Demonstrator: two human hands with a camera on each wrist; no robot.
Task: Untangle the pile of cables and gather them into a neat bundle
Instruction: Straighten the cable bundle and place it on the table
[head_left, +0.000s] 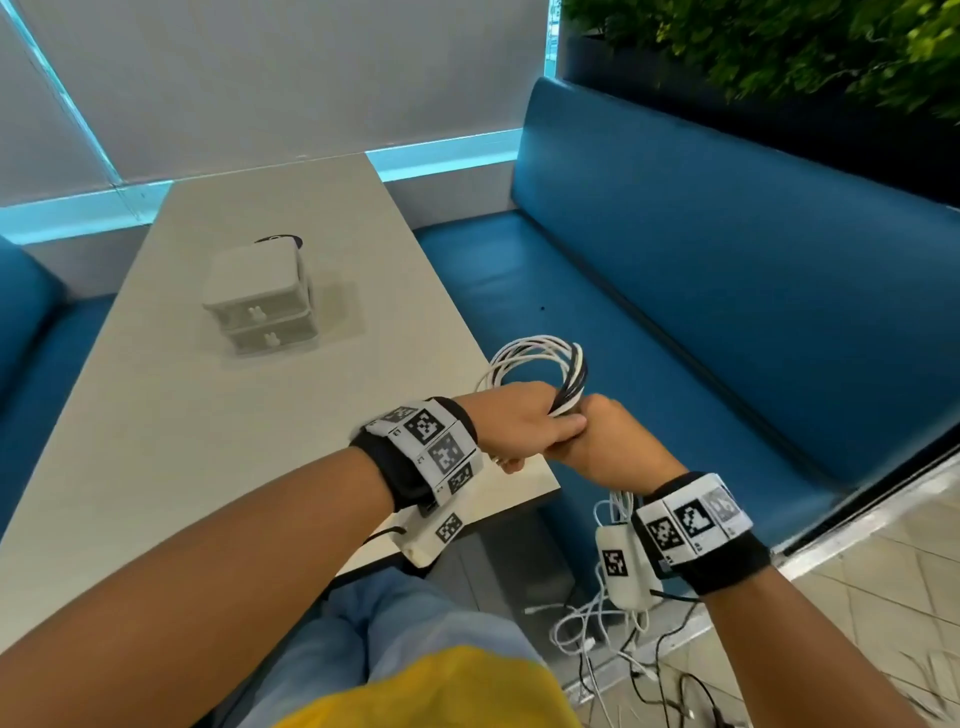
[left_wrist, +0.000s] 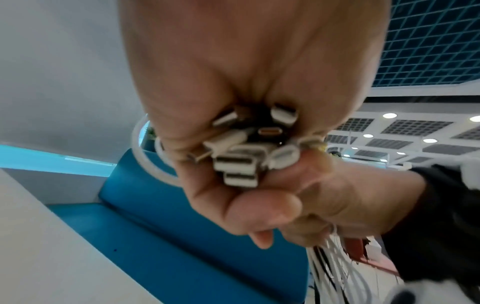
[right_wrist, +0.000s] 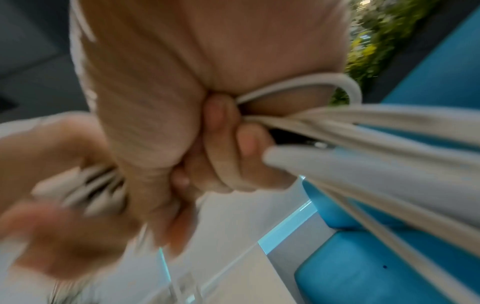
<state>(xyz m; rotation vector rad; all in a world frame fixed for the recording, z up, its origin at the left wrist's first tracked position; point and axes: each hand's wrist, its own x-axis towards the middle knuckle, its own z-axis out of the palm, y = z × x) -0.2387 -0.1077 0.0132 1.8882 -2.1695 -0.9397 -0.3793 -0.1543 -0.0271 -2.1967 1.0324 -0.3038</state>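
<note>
Smooth plastic-sheathed cables (head_left: 535, 358), matt table (head_left: 156, 426), smooth glossy bench upholstery (head_left: 727, 270).

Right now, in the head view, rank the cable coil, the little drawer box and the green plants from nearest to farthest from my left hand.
1. Cable coil: in the left hand's grip, looping just above it.
2. Drawer box: on the table, ahead and left.
3. Green plants: behind the blue bench, far upper right.

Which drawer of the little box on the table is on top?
The upper drawer, the one farther from the tabletop; the other drawer sits under it.
</note>
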